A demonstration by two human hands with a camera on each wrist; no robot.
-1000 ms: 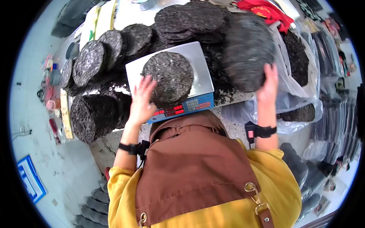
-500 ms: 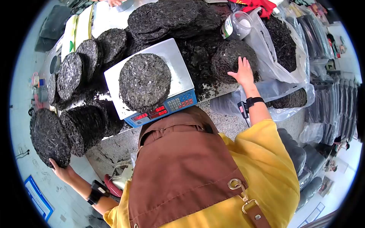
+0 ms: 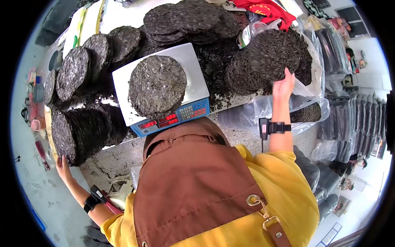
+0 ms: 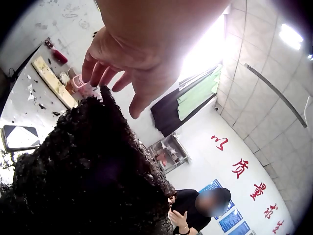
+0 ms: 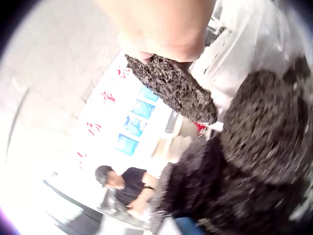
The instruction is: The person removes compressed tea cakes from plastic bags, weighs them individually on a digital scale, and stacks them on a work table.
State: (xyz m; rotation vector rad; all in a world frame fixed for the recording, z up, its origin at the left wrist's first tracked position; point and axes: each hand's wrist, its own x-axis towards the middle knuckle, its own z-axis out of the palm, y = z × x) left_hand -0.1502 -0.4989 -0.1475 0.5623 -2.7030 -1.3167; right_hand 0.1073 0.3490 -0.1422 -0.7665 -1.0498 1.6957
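My right hand (image 3: 283,85) pinches the lower edge of a round black seaweed cake (image 3: 273,54), blurred in the head view and seen edge-on in the right wrist view. Below and left of it sit more seaweed cakes (image 3: 243,76). My left hand (image 3: 65,171) is at the end of a row of upright cakes (image 3: 88,131) on the far left. The left wrist view shows its fingers (image 4: 100,71) and thumb spread apart over the cakes' edges. One cake (image 3: 157,85) lies on the steel plate of the blue weighing scale (image 3: 142,129), between my hands.
More cakes (image 3: 74,74) lean in a row behind the scale, and a pile (image 3: 181,20) stands at the back. To the right are a clear jar (image 3: 249,33), a red cloth (image 3: 267,12) and a plastic bag (image 3: 263,111). Another person (image 4: 195,210) appears in both wrist views.
My left hand went from the scale to the far left with a cake, then brought it to the row's end. My right hand has lifted a cake off the right-hand pile.
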